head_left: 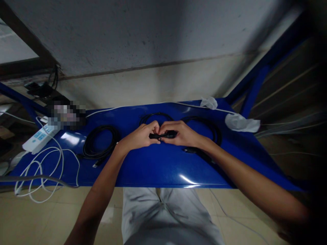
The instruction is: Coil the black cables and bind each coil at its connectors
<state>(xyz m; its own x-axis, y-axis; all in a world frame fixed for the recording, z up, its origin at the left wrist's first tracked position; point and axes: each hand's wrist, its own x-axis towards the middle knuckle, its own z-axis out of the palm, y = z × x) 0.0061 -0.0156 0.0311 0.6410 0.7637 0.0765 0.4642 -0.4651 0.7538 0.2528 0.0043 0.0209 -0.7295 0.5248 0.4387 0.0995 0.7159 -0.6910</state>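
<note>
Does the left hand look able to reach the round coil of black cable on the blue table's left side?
Probably yes: the left hand is near the black coil and nothing visible blocks the way, though it is holding a slim black cable part.

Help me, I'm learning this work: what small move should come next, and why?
Perhaps steady the black cable with the left hand while the right hand draws it snug: both hold it close together, and a black loop shows behind them.

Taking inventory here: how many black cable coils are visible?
3: left coil, left of the left hand; middle coil, partly behind both hands; right coil, partly behind the right hand. Hands may hide others.
</note>
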